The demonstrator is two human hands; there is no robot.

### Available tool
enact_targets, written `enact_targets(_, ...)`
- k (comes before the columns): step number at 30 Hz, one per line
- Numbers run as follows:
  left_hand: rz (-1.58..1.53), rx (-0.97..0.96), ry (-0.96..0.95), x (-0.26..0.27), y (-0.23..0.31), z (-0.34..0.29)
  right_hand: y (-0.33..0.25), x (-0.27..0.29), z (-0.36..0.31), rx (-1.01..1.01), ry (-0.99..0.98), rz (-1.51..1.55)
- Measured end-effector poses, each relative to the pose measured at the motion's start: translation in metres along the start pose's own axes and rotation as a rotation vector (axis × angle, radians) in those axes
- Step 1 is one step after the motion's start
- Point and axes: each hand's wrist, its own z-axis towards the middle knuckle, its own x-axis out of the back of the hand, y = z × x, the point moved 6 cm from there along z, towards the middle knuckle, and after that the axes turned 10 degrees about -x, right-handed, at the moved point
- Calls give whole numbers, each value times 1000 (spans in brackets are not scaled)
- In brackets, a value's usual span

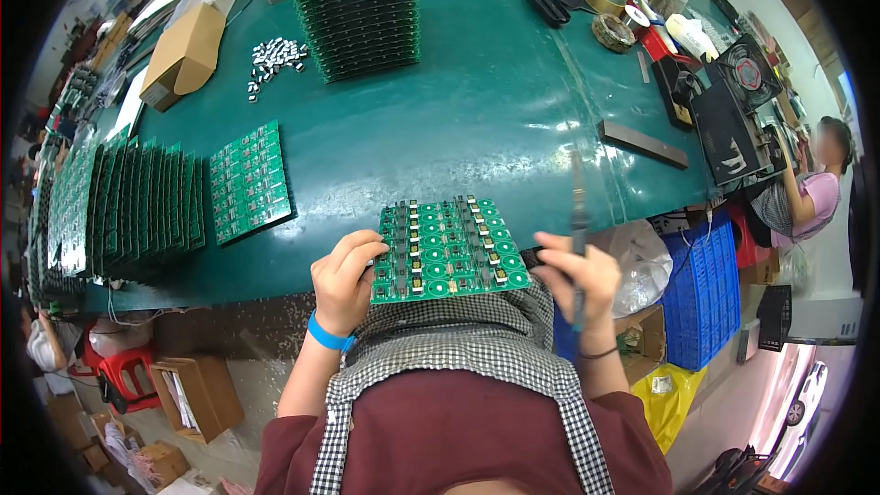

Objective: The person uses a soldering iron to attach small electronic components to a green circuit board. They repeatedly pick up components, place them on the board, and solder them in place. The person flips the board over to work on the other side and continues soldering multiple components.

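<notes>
A green circuit board panel (446, 247), crowded with small parts and round pads, is tilted at the table's near edge. My left hand (346, 280) grips its left side, thumb and fingers closed on the edge. To the right of the panel, my right hand (587, 280) is closed around a slim pen-like tool (578, 211) with a metal shaft and dark handle. Motion blurs this tool, and its shaft points away from me over the table, apart from the panel. Another circuit board panel (250, 183) lies at the left, beside a row of upright panels (137, 202).
A tall stack of panels (357, 27) stands at the far middle. Small black-and-white parts (275, 57) lie beside an open cardboard box (183, 55). At right are a dark bar (642, 144), a tape roll (612, 33) and a black fan unit (738, 110). Another person (811, 188) sits beyond.
</notes>
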Motion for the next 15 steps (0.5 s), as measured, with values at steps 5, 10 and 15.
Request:
enact_targets(5,33,-19,8,1,4,-1,-3,-21,5,72,6,107)
enact_targets(10,39,-27,3,-1,3,-4,5,-24,0,122,15,76)
enact_targets(15,50,-30,-7,3,2,-7,0,-26,3,134,9,49)
